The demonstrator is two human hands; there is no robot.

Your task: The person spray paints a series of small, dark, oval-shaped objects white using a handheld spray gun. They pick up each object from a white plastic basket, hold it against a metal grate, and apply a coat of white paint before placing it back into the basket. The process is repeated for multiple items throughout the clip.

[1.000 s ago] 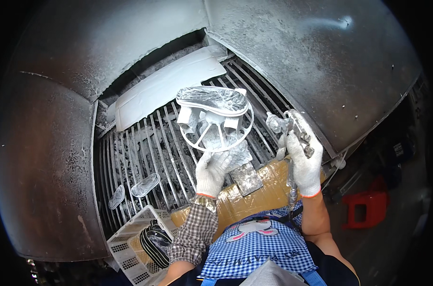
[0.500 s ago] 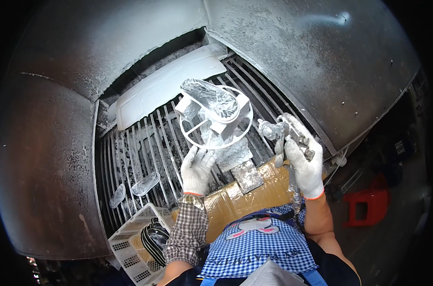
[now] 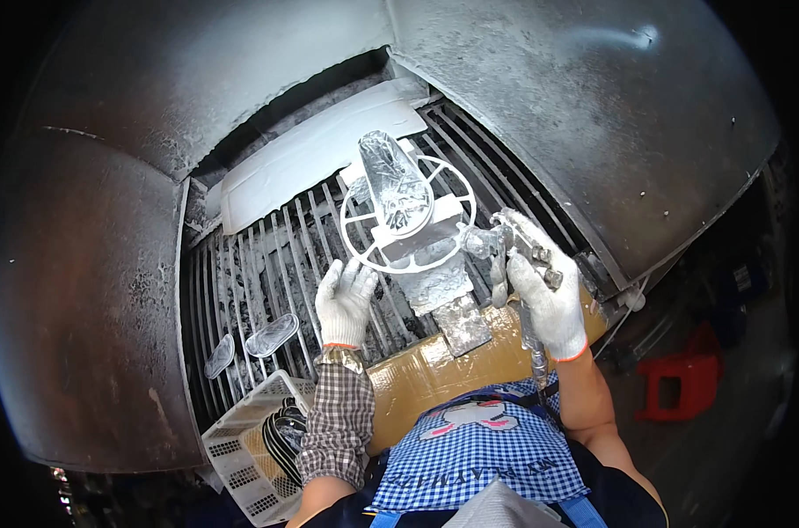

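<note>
A white wheel-shaped turntable [image 3: 353,240] carries a long oval, sole-shaped piece [image 3: 394,180] wrapped in shiny, crinkled film, with a white rim around its near end. White blocks hold that piece above the spokes. My left hand [image 3: 345,304], in a white knit glove, is open at the wheel's near-left rim, fingertips by the ring; whether they touch it I cannot tell. In my gloved right hand [image 3: 553,295] is a coated spray gun [image 3: 505,242], its nozzle pointing left toward the wheel. The fingers on its trigger are partly hidden.
Metal slats [image 3: 285,264] lie under the turntable, between stained booth walls [image 3: 681,141]. Two oval film-covered pieces [image 3: 272,335] rest on the slats at left. Nearer stand a white plastic basket [image 3: 241,475] with dark striped items and a tape-covered box [image 3: 408,378]. A red stool [image 3: 681,374] is at right.
The turntable has turned clockwise, so the wrapped piece's far end now points more straight away from me. My left hand has shifted left along the rim. The spray gun remains in my right hand.
</note>
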